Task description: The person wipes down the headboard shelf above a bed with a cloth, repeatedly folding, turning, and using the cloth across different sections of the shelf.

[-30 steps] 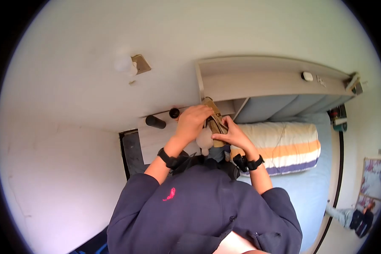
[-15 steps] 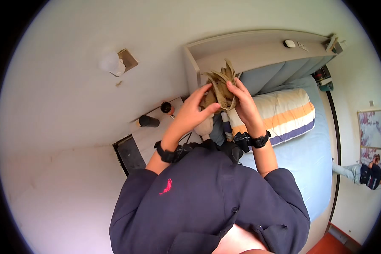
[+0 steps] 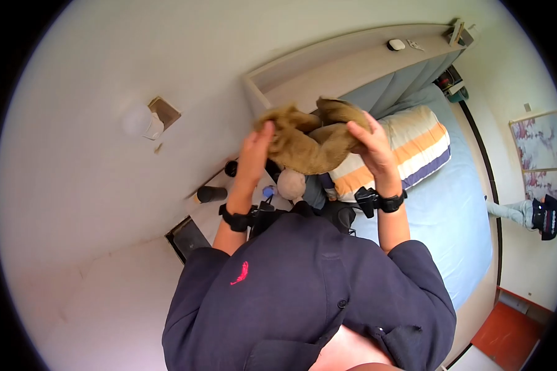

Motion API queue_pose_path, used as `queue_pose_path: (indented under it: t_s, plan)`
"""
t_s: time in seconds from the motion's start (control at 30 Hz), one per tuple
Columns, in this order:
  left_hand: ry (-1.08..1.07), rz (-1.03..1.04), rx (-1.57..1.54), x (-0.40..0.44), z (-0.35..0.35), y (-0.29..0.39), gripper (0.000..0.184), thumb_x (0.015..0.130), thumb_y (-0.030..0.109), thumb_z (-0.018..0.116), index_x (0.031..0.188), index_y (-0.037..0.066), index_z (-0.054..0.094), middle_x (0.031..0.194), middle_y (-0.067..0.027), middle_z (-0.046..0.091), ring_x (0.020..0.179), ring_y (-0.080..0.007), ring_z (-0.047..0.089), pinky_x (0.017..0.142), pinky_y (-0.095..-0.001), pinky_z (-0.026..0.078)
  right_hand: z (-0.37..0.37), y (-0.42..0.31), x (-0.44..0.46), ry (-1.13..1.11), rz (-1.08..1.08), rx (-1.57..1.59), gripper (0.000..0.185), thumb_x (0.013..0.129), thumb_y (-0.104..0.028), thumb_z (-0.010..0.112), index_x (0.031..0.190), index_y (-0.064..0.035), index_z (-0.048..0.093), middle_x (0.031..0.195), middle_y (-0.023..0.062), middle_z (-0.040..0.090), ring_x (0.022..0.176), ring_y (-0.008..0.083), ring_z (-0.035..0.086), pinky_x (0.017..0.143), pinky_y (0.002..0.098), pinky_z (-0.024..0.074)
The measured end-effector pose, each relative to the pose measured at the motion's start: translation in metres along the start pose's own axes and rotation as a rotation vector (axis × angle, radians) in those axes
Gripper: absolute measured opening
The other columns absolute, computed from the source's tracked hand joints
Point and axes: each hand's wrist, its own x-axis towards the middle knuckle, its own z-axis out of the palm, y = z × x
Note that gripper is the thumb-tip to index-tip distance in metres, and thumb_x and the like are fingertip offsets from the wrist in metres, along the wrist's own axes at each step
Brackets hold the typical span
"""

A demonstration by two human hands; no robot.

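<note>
In the head view, a soft, olive-brown, crumpled piece of fabric [image 3: 312,148] hung in the air between the two hands, nearer the person than the long, pale wooden headboard [image 3: 346,62]. The headboard's edge ran slantwise just beyond it in the picture, and the off-white wall [image 3: 105,80] rose to the left. The widest open room lay rightward, over the light blue bed sheet [image 3: 445,216]; a cream pillow with orange and purple stripes [image 3: 408,151] sat close by the right hand [image 3: 377,154].

The fabric's long axis ran crosswise from hand to hand, its smooth curved edge towards the person and its dark, folded hollow towards the headboard. The right thumb lay over the right end with the fingers beyond, pinching the fabric. The left hand [image 3: 252,157] touched the opposite end, its fingers close together; blur hid the thumb, so whether they pinched could not be told.

Below the left hand stood a pale, flat-topped bedside table [image 3: 210,216] bearing a black, upright cylinder [image 3: 211,194], near the left forearm.
</note>
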Motion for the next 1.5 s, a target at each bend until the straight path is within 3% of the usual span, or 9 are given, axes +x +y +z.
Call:
queue_pose_path:
  t_s: [0.23,0.53,0.57,0.73,0.8,0.87,1.07,1.13,1.5]
  plan:
    - [0.129,0.115,-0.112,-0.040,-0.053,0.030,0.044,0.085,0.005,0.053,0.128,-0.004,0.056,0.090,-0.0045,0.063,0.079,-0.0093,0.056,0.072,-0.0235,0.045,-0.039,-0.024,-0.004,0.152,0.039,-0.187,0.035,0.091,-0.022,0.067,0.120,-0.0065,0.054,0.097,-0.0008,0.062,0.079,0.0050,0.059,0.060,0.0182,0.0457]
    - [0.218,0.846,-0.076,-0.061,-0.097,0.018,0.060,0.075,-0.010,0.045,0.135,-0.003,0.049,0.128,-0.0147,0.057,0.120,-0.0284,0.055,0.104,-0.0396,0.042,0.021,-0.072,0.030,0.046,-0.390,-0.107,0.030,0.095,-0.019,0.060,0.122,-0.0072,0.054,0.094,-0.0025,0.062,0.061,-0.0003,0.049,0.043,0.0152,0.0294]
    - [0.291,0.844,-0.094,-0.059,-0.087,0.024,0.050,0.078,-0.007,0.049,0.128,-0.006,0.055,0.124,-0.0132,0.061,0.113,-0.0177,0.058,0.095,-0.0286,0.045,0.021,-0.072,0.041,0.015,-0.391,-0.109,0.034,0.095,-0.021,0.060,0.125,-0.0069,0.053,0.094,-0.0028,0.062,0.064,0.0009,0.050,0.045,0.0159,0.0304]
    - [0.227,0.278,0.345,-0.038,-0.083,-0.013,0.056,0.084,0.000,0.053,0.139,0.001,0.045,0.130,-0.0177,0.059,0.116,-0.0223,0.058,0.097,-0.0328,0.046,-0.023,0.018,0.119,0.140,-0.127,-0.849,0.064,0.092,-0.042,0.062,0.137,0.0003,0.044,0.109,0.0123,0.062,0.091,0.0191,0.062,0.073,0.0300,0.0511]
    - [0.184,-0.012,0.407,-0.030,-0.076,-0.023,0.058,0.087,0.003,0.055,0.143,0.003,0.040,0.132,-0.0191,0.057,0.119,-0.0247,0.057,0.098,-0.0343,0.046,-0.047,0.076,0.129,0.070,-0.471,-1.370,0.074,0.091,-0.046,0.061,0.140,0.0050,0.040,0.129,0.0256,0.054,0.121,0.0332,0.053,0.102,0.0382,0.0415]
    - [0.179,0.133,0.471,-0.023,-0.071,-0.039,0.060,0.092,0.010,0.054,0.147,0.005,0.032,0.135,-0.0219,0.055,0.124,-0.0304,0.055,0.100,-0.0371,0.045,0.009,0.056,0.101,-0.131,-0.273,-0.966,0.079,0.090,-0.049,0.060,0.140,0.0076,0.038,0.141,0.0314,0.043,0.136,0.0377,0.038,0.112,0.0401,0.0301]
    - [0.114,0.540,0.503,0.041,-0.032,0.001,0.053,0.096,0.012,0.047,0.147,0.005,0.035,0.151,-0.0220,0.035,0.139,-0.0323,0.036,0.112,-0.0391,0.031,0.101,0.070,0.109,-0.251,-0.274,-0.899,0.071,0.088,-0.041,0.063,0.139,0.0049,0.042,0.132,0.0291,0.052,0.123,0.0404,0.051,0.103,0.0393,0.0410]
    - [0.082,0.621,0.511,0.054,-0.023,0.003,0.053,0.095,0.010,0.046,0.147,0.004,0.036,0.153,-0.0208,0.032,0.141,-0.0320,0.033,0.113,-0.0385,0.029,0.107,0.077,0.116,-0.096,-0.336,-1.130,0.062,0.087,-0.034,0.064,0.136,-0.0002,0.046,0.115,0.0235,0.063,0.102,0.0364,0.064,0.083,0.0396,0.0511]
    - [0.157,0.475,0.351,0.032,-0.010,-0.007,0.049,0.088,-0.001,0.050,0.137,0.001,0.048,0.131,-0.0196,0.057,0.114,-0.0329,0.059,0.098,-0.0354,0.045,0.101,0.113,0.114,0.048,-1.012,-1.003,0.039,0.082,-0.005,0.066,0.120,-0.0041,0.060,0.120,0.0159,0.063,0.101,0.0337,0.064,0.083,0.0375,0.0534]
